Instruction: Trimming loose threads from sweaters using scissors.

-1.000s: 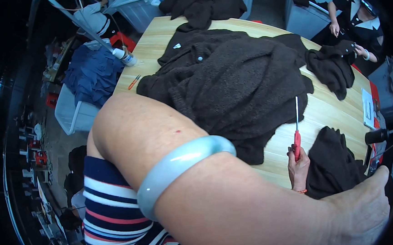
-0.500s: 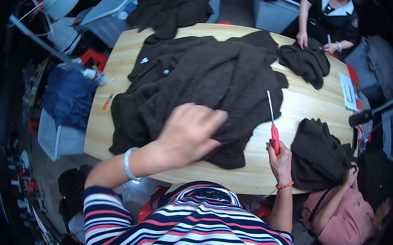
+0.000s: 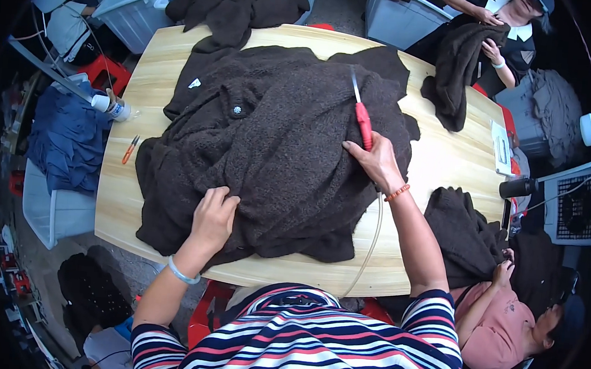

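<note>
A large dark brown knit garment (image 3: 290, 157) lies spread and wrinkled over the middle of the table. At its near left part, my left hand (image 3: 212, 221) rests with the fingers curled together and pinching the cloth. My right hand (image 3: 379, 164) grips a red-handled tool (image 3: 363, 124) with a slim metal shaft, held over the garment's right side and pointing away from me. A pale cord (image 3: 377, 235) runs from under that hand down toward my lap. A small white tag (image 3: 194, 83) and a round shiny ornament (image 3: 237, 110) show on the dark cloth.
Orange thread snips (image 3: 131, 150) lie on the wooden table (image 3: 119, 206) at the left, near a white bottle (image 3: 112, 106). Co-workers handle dark garments at the far right (image 3: 454, 65) and near right (image 3: 464, 227). Grey bins (image 3: 143, 6) stand around, with a black cylindrical thing (image 3: 518, 188) at the right edge.
My left hand has come down from above the cloth and now pinches it. My right hand has carried the red tool leftward over the garment. The far co-worker has raised their garment.
</note>
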### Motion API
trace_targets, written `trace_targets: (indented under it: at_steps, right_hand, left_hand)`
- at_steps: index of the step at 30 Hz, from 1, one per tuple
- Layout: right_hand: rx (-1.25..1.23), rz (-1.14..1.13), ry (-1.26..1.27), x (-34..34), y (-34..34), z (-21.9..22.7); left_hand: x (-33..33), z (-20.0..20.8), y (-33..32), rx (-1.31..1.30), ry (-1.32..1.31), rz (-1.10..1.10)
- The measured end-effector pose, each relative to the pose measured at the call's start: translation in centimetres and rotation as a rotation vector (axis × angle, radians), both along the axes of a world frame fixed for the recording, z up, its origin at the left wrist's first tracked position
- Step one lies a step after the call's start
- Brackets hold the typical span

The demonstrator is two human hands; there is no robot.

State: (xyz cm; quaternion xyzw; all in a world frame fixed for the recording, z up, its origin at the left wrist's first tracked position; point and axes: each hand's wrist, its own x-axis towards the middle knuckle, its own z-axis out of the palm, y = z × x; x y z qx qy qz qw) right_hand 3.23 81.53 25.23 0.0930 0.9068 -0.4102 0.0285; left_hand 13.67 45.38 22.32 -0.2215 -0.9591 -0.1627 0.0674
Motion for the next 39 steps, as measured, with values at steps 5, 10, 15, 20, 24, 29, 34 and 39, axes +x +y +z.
trace_targets:
  at_steps: [5,10,15,20,24,29,34,39]
  right_hand:
    - [-0.27,0.043,0.075,-5.2,-0.5,3.2]
    - [0.023,-0.001,0.405,-16.0,-3.2,9.5]
    - [0.129,0.108,0.247,-12.8,-3.5,7.6]
    - [-0.025,0.121,0.032,0.7,-3.3,6.2]
    - [0.157,0.241,0.183,10.5,-1.6,1.4]
    - [0.344,0.217,0.159,13.3,-0.5,-5.8]
    - [0.172,0.053,0.284,10.8,0.3,-5.6]
    - [0.162,-0.103,0.442,9.7,4.9,2.4]
  left_hand:
    - [-4.3,7.3,-3.9,0.658,-0.124,0.182]
    - [-13.4,5.2,-12.6,0.933,-0.015,0.346]
    - [-10.0,3.2,-7.2,0.887,-0.065,0.475]
    - [2.2,1.2,-4.3,1.033,-0.605,0.45]
    - [6.4,-4.4,-2.5,0.958,-0.812,0.465]
    - [2.7,-1.2,-1.1,0.447,-0.272,0.102]
    - [3.0,5.5,-0.5,0.865,-0.677,-0.136]
    - [6.8,11.5,-1.7,1.149,-0.943,-0.327]
